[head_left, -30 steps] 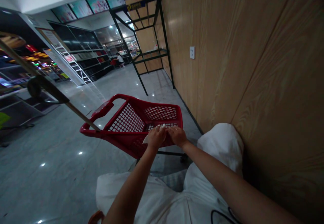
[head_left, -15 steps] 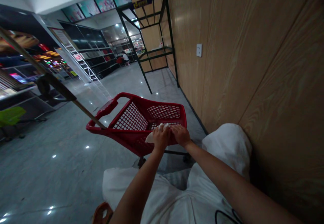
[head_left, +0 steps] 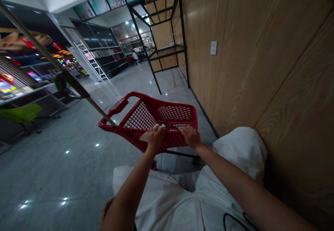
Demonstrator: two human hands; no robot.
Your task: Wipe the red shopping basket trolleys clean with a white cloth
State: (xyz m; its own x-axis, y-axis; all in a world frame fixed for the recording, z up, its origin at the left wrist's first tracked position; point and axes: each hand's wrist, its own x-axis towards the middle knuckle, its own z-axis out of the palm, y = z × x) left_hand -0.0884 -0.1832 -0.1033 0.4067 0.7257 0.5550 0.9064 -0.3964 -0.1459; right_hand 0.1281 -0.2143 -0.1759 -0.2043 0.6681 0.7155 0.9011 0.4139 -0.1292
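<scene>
A red plastic shopping cart (head_left: 172,107) with lattice sides stands before my knees, its handle end to the left. My left hand (head_left: 156,137) is closed on a white cloth (head_left: 144,136), pressed against the cart's near top rim. Bits of the cloth poke out between its fingers. Farther right on that same rim, my right hand (head_left: 191,136) has its fingers curled over the edge. A long pole (head_left: 100,111) slants down to the cart's handle end; its lower tip is hard to make out.
A wooden wall (head_left: 235,67) with a socket (head_left: 213,48) rises close on my right. Beyond the cart stands a dark metal frame (head_left: 167,55). A green cart (head_left: 22,113) is at the left, a ladder (head_left: 95,64) farther back. A person (head_left: 135,57) sits in the distance.
My left hand has slid left along the rim with the cloth, so the two hands are farther apart. The right hand stays on the rim. The view has shifted slightly.
</scene>
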